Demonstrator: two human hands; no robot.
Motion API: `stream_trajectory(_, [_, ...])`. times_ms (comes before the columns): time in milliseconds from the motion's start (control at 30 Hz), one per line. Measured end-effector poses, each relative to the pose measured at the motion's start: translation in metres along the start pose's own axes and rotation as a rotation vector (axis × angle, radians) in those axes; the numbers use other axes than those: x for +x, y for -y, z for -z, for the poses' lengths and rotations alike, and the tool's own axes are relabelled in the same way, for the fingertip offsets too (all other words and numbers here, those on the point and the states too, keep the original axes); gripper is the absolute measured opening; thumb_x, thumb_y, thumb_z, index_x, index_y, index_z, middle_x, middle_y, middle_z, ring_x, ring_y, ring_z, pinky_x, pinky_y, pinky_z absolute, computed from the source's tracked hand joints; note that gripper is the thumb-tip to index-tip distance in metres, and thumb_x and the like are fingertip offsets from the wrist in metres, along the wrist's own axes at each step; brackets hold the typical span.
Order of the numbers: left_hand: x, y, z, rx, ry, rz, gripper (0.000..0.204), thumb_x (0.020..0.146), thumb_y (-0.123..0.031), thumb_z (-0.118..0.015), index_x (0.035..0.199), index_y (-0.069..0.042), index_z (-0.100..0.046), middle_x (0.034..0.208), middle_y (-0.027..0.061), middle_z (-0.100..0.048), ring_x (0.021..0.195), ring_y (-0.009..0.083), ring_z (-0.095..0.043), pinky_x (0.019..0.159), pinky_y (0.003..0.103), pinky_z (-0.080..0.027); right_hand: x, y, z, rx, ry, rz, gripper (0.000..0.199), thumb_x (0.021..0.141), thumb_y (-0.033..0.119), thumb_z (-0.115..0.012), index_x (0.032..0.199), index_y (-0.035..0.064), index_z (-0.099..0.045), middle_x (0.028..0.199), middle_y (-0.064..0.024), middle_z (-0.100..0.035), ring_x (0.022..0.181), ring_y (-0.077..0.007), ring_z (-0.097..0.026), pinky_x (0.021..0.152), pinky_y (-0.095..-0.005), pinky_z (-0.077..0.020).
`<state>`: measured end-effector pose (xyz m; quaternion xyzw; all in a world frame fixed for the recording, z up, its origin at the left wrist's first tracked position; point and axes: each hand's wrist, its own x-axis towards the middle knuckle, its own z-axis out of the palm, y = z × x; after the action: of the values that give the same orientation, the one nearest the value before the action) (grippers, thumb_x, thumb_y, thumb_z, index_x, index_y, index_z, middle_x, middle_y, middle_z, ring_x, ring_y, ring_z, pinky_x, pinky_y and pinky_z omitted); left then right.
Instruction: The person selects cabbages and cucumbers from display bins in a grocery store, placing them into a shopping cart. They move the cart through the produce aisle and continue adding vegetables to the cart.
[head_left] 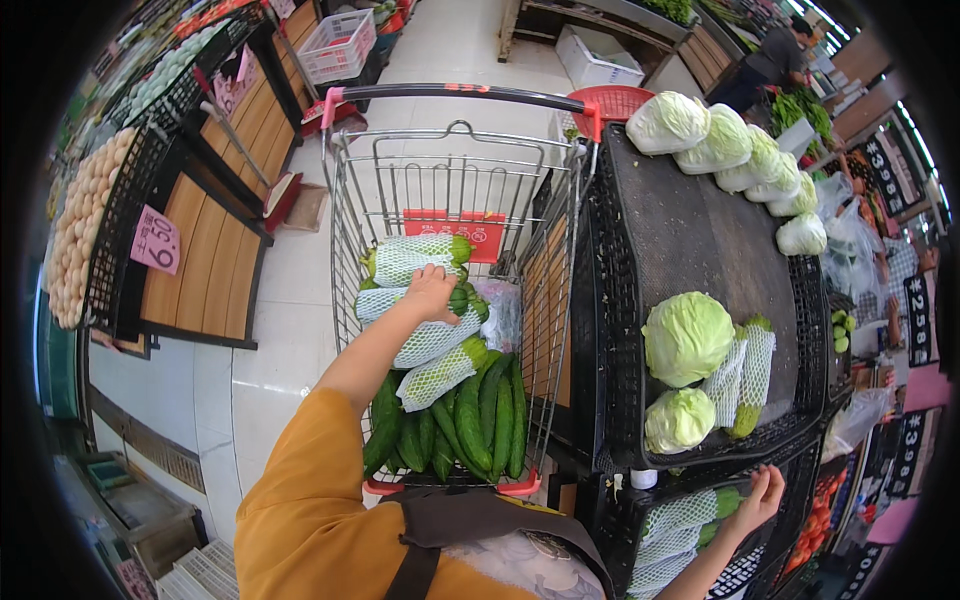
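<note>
shopping cart (540,98): before the person | black tray (690,230): right of cart, cabbages (688,338) along it | net-sleeved gourds (400,258): stacked in cart, beyond the heap | cucumbers (470,430): heaped in cart's near end | left hand (430,292): fingers spread, resting on gourds | right hand (757,498): near lower gourds (670,538), fingers bent, cannot tell whether pressed together

A wire shopping cart (460,228) stood on the pale tiled floor (290,310), bearing dark green cucumbers (470,422) at its near end and net-sleeved gourds (435,376) beyond them. To its right, a black display tray (710,230) held a row of napa cabbages (720,137) along its far edge, with two round cabbages (688,338) and two netted gourds (757,365) nearer.
</note>
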<state>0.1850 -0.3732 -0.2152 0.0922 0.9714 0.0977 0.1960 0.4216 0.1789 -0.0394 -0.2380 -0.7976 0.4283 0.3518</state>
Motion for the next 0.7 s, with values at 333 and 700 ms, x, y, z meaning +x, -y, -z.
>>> stream_trajectory(333, [-0.098, 0.027, 0.068, -0.451, -0.677, -0.172, 0.059, 0.065, -0.015, -0.070, 0.114, -0.001, -0.042, 0.099, 0.0129, -0.052, 0.091, 0.0237, -0.052, 0.083, 0.034, -0.042, -0.135, 0.075, -0.059, 0.039, 0.248, 0.285, 0.010, 0.077, 0.002, -0.061, 0.086, 0.0057, -0.062, 0.078, -0.0067, -0.062, 0.068, -0.0155, -0.058, 0.062, -0.0270, -0.0467])
stream_trajectory(700, [-0.210, -0.312, 0.122, -1.549, 0.377, -0.778, 0.075, 0.071, -0.036, -0.068, 0.127, -0.004, -0.031, 0.119, 0.0138, -0.044, 0.100, 0.0232, -0.053, 0.081, 0.036, -0.049, -0.191, 0.125, -0.059, 0.750, 0.575, 0.094, 0.112, 0.064, 0.031, -0.075, 0.139, -0.0010, 0.001, 0.141, -0.0244, -0.016, 0.130, -0.0333, -0.023, 0.106, -0.0362, -0.0211])
